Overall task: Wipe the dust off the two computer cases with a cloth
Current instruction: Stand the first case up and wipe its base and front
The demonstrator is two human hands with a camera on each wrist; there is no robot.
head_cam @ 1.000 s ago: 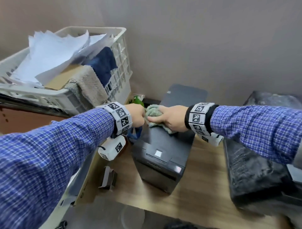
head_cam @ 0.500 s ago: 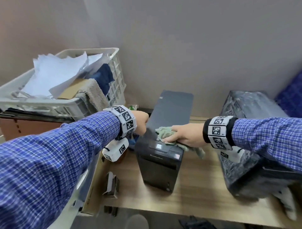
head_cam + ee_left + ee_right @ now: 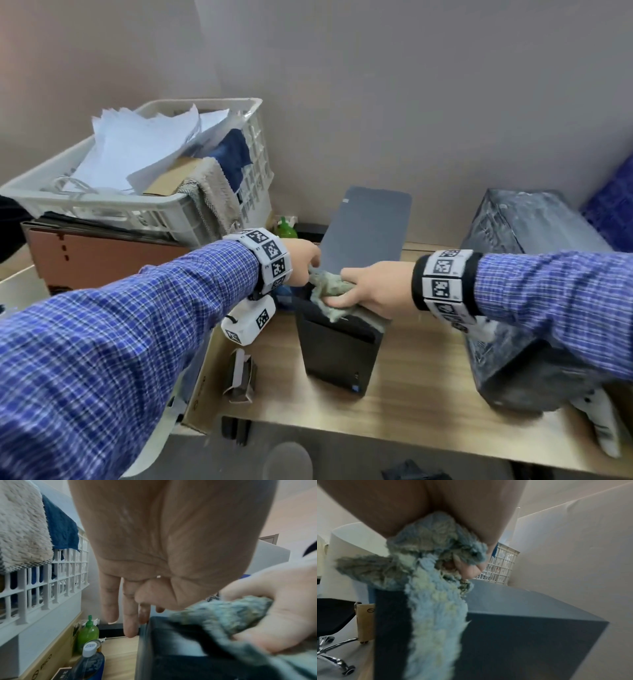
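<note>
Right hand (image 3: 373, 287) grip clamps cloth (image 3: 330, 286) on black case (image 3: 342, 349); left hand (image 3: 303, 262) fingers straight against its side.

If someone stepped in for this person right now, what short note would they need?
Right hand grips the crumpled blue-green cloth at the front top edge of the smooth dark-grey computer case.
Left hand rests with straight fingers against that case's left side, steadying it.
Done: that case's top looks clean.
Left: the dusty black computer case on the right looks unwiped.
</note>
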